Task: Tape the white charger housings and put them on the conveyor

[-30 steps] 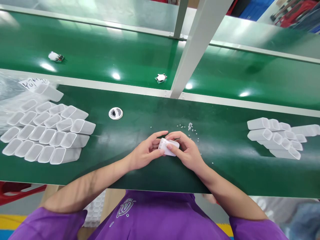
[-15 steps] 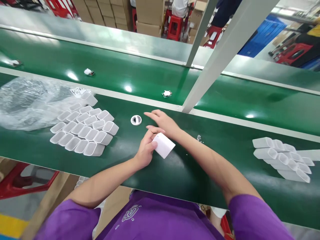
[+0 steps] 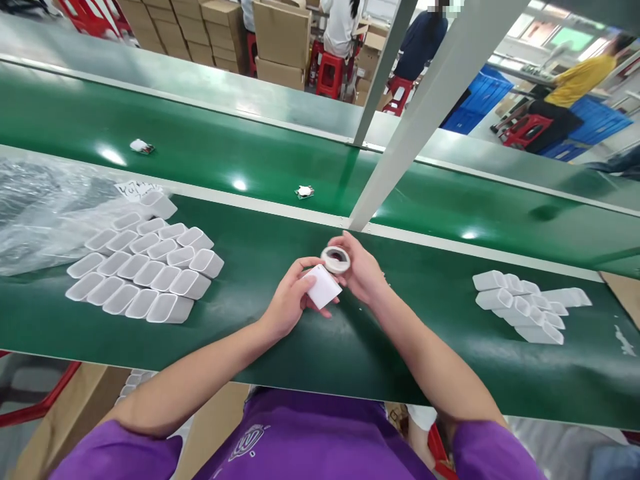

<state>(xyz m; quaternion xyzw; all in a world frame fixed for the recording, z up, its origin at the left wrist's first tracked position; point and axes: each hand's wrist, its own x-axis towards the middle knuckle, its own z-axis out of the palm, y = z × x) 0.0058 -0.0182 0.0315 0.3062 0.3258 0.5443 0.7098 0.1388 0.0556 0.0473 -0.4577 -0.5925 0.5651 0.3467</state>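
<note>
My left hand (image 3: 290,297) is closed around a small white plastic case (image 3: 323,288), its flat face turned up toward me. It resembles the hollow white cases (image 3: 149,273) grouped to the left with their open ends facing me. Just beyond the held case, my right hand (image 3: 361,268) grips a white roll of tape (image 3: 330,267) with a dark opening in its middle. The roll is raised off the green worktop (image 3: 240,353) and is close to the case; I cannot tell whether they touch.
Another group of white cases (image 3: 520,307) lies to the right. A clear plastic bag (image 3: 45,213) is at the far left. Beyond a white rail, small white parts (image 3: 305,192) sit on the green belt (image 3: 210,167). A pale metal post (image 3: 400,147) rises ahead. Several people sit across the room.
My right hand has picked the roll of tape up from the worktop and brought it right, beside the case. My left hand still holds the case. The view has shifted somewhat.
</note>
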